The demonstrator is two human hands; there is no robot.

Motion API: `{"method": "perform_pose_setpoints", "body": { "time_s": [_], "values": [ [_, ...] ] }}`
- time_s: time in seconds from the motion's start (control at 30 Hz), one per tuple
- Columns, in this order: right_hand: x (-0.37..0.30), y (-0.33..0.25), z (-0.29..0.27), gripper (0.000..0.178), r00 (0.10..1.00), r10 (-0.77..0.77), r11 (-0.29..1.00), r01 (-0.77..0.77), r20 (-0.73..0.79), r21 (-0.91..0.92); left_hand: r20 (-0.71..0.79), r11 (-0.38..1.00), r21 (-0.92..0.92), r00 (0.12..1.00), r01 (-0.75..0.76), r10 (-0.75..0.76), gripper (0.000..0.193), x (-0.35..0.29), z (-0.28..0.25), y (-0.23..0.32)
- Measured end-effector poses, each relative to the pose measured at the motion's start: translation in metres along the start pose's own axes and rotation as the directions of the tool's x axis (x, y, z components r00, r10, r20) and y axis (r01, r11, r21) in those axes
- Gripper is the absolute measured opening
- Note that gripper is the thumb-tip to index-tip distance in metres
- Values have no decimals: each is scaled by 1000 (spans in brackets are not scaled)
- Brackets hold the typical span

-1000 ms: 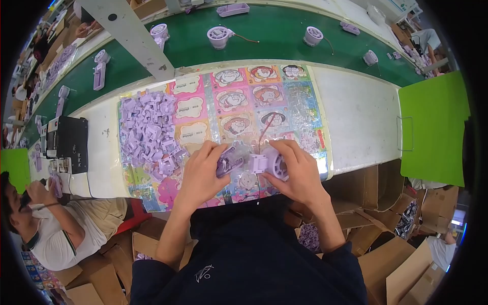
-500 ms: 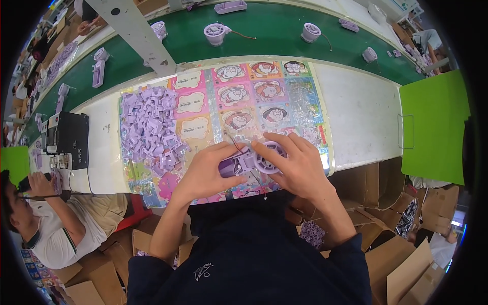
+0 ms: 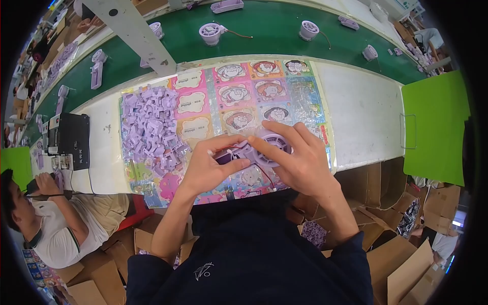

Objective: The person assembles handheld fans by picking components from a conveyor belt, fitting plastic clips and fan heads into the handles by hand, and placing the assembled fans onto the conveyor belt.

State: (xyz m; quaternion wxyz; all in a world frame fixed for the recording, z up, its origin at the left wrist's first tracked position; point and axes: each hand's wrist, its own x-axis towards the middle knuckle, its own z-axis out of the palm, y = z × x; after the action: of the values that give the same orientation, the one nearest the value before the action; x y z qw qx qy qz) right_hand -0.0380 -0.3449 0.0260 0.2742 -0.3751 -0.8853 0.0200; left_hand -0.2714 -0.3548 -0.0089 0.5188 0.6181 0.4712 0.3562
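Both hands hold a pale purple handheld fan body low over the sheet-covered table. Its round, spoked head is at the right and its hollow handle at the left. Around the handle end, my left hand is closed, thumb along the near edge and fingers on the far edge. My right hand grips the round head, its index finger stretched across it toward the neck. A thin red wire hangs from the near side, ending in a small pale connector. More wire shows by the left fingertips. The handle's inside is partly hidden.
A heap of small purple plastic parts lies left on the printed sheet. Beyond, a green conveyor belt carries fan bodies. A black machine and a seated co-worker are left; a green panel stands right.
The fan body has tilted slightly, and the wire beside the left fingertips now lies along the handle instead of sticking up. The hanging wire swung right. Belt items shifted slightly left.
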Motion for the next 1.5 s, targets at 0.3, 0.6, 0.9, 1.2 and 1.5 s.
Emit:
{"method": "perform_pose_setpoints", "body": {
  "time_s": [0.3, 0.6, 0.9, 1.2, 1.5],
  "values": [
    [-5, 5, -10, 71, 996, 63, 997, -65, 60, 46, 108, 989, -119, 991, 87, -74, 27, 9, 2, 5],
    [0, -2, -15, 75, 999, 52, 998, -52, 3, -33, 89, 993, -92, 993, 79, -71, 34, 7, 10, 15],
    [3, 20, -10, 71, 999, 23, 992, -25, 23, 121, 32, 995, -96, 999, 30, -27, 35, 14, 14, 5],
    [-43, 67, 75, 51, 854, 489, 872, -481, -179, 85, -229, 991, 51, 967, 127, -112, 37, 205, -6, -13],
    [-45, 63, 84, 28, 845, 527, 846, -512, -87, 151, -522, 884, 288, 835, 367, -176, 37, 343, -10, -47]
  ]
}}
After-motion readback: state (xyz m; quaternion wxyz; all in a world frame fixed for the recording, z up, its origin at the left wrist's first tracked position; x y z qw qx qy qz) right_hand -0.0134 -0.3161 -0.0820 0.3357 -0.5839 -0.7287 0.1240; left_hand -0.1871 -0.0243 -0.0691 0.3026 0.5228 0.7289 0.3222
